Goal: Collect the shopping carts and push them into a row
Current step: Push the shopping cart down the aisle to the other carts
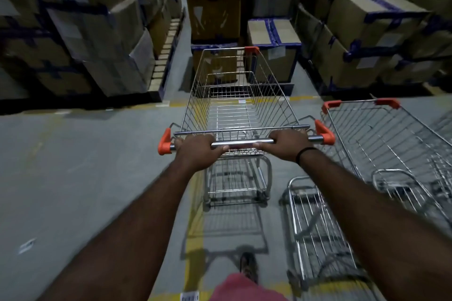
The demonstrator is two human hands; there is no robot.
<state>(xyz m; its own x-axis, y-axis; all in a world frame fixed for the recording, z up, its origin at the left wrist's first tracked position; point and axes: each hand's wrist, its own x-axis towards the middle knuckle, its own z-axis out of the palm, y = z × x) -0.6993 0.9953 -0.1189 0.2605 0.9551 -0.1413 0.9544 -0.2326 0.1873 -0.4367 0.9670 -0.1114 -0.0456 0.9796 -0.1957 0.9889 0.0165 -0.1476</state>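
Both hands grip the handle bar [242,143] of a wire shopping cart [234,105]: left hand [198,151] near the left orange end cap, right hand [288,145] toward the right. The cart stands on the grey floor [85,166], facing stacked cardboard boxes [215,17]. A second cart [386,144] stands just beside it, on the right.

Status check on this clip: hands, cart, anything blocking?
Both gripping: left hand and right hand on the handle of the empty cart. Second cart close on its right. Stacked boxes straight ahead.
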